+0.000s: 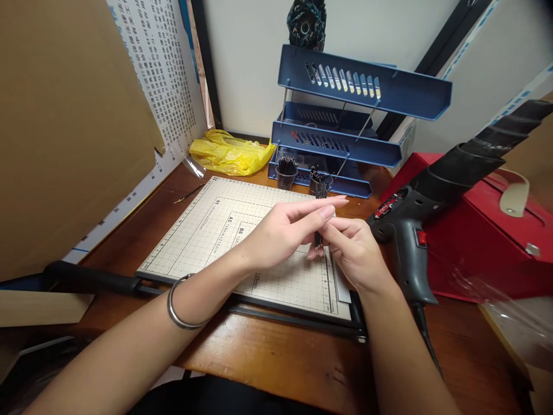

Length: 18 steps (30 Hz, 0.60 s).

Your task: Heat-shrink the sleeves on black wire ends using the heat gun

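The bangled left hand [283,233] and right hand [352,251] meet over the cutter board [207,230], fingers pinched on a bundle of thin black sticks [320,199] — best kept upright, ends level, grip snug

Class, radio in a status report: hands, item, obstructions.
Left hand and right hand both pinch a bundle of thin dark sticks over the cutting board. Heat gun lies close right.
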Each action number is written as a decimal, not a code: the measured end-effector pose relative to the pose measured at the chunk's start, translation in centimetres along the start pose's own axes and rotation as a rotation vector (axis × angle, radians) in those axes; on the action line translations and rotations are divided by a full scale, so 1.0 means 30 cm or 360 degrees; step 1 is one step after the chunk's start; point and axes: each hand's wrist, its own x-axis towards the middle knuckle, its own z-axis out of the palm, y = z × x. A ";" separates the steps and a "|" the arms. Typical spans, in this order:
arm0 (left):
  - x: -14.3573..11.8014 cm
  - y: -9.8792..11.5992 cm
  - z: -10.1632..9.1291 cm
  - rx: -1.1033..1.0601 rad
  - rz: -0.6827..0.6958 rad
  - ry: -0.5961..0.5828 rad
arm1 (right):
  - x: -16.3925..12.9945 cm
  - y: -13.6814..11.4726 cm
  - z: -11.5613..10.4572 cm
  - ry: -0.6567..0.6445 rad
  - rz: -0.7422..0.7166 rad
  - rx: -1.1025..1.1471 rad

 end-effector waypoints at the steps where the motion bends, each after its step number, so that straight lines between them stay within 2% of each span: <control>1: 0.000 -0.002 0.002 -0.0020 0.0009 0.0022 | 0.001 0.000 0.001 0.0020 0.0012 0.0005; 5: -0.001 -0.007 0.010 -0.0147 0.0040 0.0194 | 0.000 0.002 0.005 0.0087 0.0051 0.0024; 8: 0.002 -0.006 0.011 -0.0240 0.0018 0.0330 | -0.001 0.002 0.008 0.0060 0.0057 -0.0026; 13: 0.009 -0.008 0.000 -0.0253 -0.0118 0.0252 | -0.004 -0.003 0.011 -0.0040 0.0003 -0.0141; 18: 0.011 -0.016 -0.002 -0.0274 -0.0083 0.0248 | -0.002 -0.008 0.016 -0.0025 -0.0025 -0.0211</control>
